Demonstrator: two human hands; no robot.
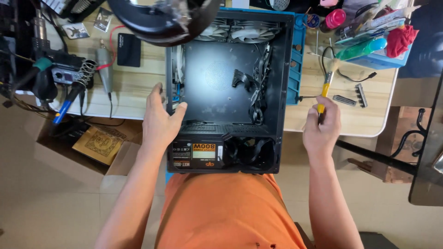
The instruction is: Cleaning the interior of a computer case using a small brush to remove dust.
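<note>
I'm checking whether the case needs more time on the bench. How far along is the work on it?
Done: the computer case lies open on the table, side panel off, no board inside, only loose cables.
In hand: the left hand steadies the case's edge; the right hand holds a yellow-handled brush.
Left: the fans and the power supply remain fitted.

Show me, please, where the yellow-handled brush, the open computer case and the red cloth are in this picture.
yellow-handled brush (pixel 326 88): head view, on its yellow handle.
open computer case (pixel 210 69): head view, on its bare inner panel.
red cloth (pixel 399 39): head view, on its bunched middle.
</note>
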